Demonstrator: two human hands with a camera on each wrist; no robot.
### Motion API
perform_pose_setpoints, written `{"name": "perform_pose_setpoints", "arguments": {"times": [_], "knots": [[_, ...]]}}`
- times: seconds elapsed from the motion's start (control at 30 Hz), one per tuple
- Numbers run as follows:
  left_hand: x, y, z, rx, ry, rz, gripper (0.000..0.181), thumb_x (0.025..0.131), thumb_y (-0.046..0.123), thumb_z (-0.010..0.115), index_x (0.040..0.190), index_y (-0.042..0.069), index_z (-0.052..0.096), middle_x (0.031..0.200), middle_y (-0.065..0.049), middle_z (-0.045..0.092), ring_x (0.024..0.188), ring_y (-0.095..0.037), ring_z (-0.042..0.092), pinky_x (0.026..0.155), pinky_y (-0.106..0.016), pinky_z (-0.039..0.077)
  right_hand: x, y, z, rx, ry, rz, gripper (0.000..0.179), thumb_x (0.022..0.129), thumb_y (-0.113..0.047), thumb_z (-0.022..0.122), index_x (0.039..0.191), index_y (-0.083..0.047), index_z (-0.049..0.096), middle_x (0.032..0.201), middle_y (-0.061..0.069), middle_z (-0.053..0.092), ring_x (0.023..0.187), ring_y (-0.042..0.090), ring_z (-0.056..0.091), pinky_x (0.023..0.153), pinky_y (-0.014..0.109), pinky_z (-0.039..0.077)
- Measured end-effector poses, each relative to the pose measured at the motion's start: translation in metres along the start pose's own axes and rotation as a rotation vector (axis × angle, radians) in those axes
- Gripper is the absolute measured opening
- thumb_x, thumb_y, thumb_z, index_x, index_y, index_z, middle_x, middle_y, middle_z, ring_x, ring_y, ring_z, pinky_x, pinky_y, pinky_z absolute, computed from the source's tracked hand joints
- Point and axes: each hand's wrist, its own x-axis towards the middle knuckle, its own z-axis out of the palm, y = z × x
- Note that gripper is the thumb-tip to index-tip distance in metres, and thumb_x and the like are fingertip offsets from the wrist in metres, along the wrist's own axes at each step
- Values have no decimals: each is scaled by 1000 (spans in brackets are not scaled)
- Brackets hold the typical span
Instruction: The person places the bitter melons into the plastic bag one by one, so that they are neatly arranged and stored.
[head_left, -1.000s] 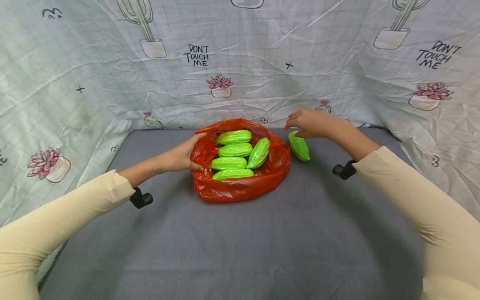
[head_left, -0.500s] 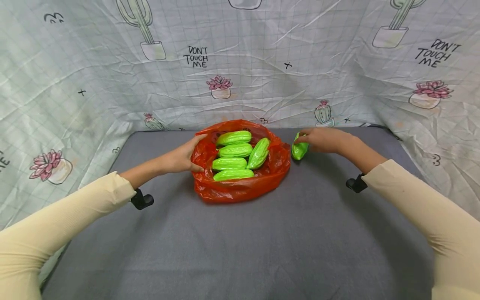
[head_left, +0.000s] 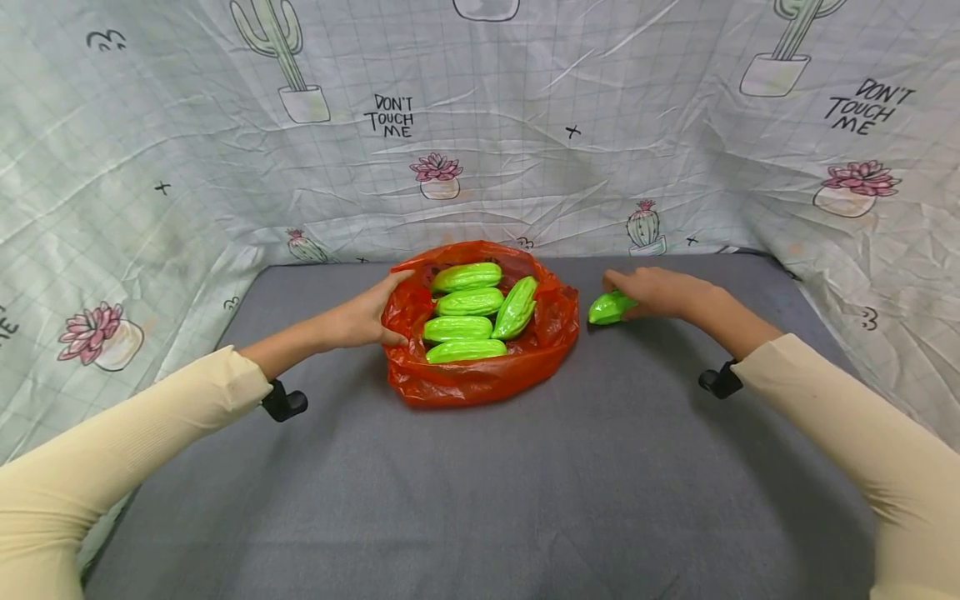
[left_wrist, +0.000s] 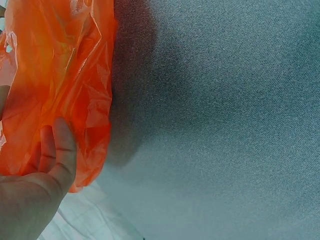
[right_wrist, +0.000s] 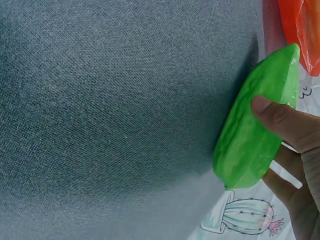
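A red plastic bag (head_left: 480, 385) lies with its mouth open upward, and several light green ridged bitter melons (head_left: 465, 328) are inside. My left hand (head_left: 358, 320) holds the bag's left side, thumb toward the near rim and fingers toward the far rim; the left wrist view shows fingers (left_wrist: 64, 145) against the orange-red plastic. To the right of the bag, my right hand (head_left: 663, 292) grips another bitter melon (head_left: 609, 308), its left end poking out toward the bag. In the right wrist view the thumb lies across that melon (right_wrist: 245, 145), with the other fingers behind it.
A grey cloth (head_left: 480, 500) covers the table. Behind and at the sides hang pale printed curtains (head_left: 510, 92) that meet the table's far edge. Each wrist carries a small black camera mount (head_left: 720, 381).
My right hand has come down onto the loose bitter melon, taken hold of it and turned it from slanting to nearly level. The left hand and the bag have hardly moved.
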Motion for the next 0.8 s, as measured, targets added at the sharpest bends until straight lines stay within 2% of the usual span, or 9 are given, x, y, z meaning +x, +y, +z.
{"name": "perform_pose_setpoints", "arguments": {"times": [0.07,0.17,0.33,0.47,0.6,0.8], "knots": [[0,0,0,-6,-2,2,105,86,-3,75,161,4,3,159,-27,21,141,-44,35,110,-58,40,-1,0,0,-29,-7,-6,52,82,-7,84,126,3,57,107,20,71,87,34,70,80,51,57],[0,0,0,-14,-2,3,105,87,-3,75,161,4,2,159,-27,20,141,-44,35,110,-58,40,-1,1,-1,-73,-18,-13,58,82,-11,84,134,2,62,114,21,72,91,33,70,81,50,58],[1,0,0,-14,0,-1,104,87,-3,75,161,5,3,159,-27,21,142,-44,35,111,-57,39,-3,-1,-3,-98,-26,-4,56,81,-14,86,132,-1,66,116,19,72,93,30,71,81,48,59],[0,1,0,-8,2,-9,104,87,-2,76,162,5,4,160,-26,20,142,-43,34,111,-57,39,-7,-5,-6,-127,13,3,57,79,-19,88,130,-1,68,112,17,74,89,29,72,78,46,59],[-1,1,-1,-5,3,-12,104,87,-1,76,162,5,3,160,-27,20,143,-44,33,112,-58,37,-10,-9,-11,-151,56,26,58,78,-27,88,128,-2,70,102,15,76,78,23,70,71,44,58],[-1,1,-1,6,8,-4,104,87,0,76,162,5,4,160,-27,19,143,-43,33,114,-58,34,-15,-15,-20,-150,82,39,59,79,-32,87,126,-1,71,92,12,76,69,16,65,68,41,57]]}}
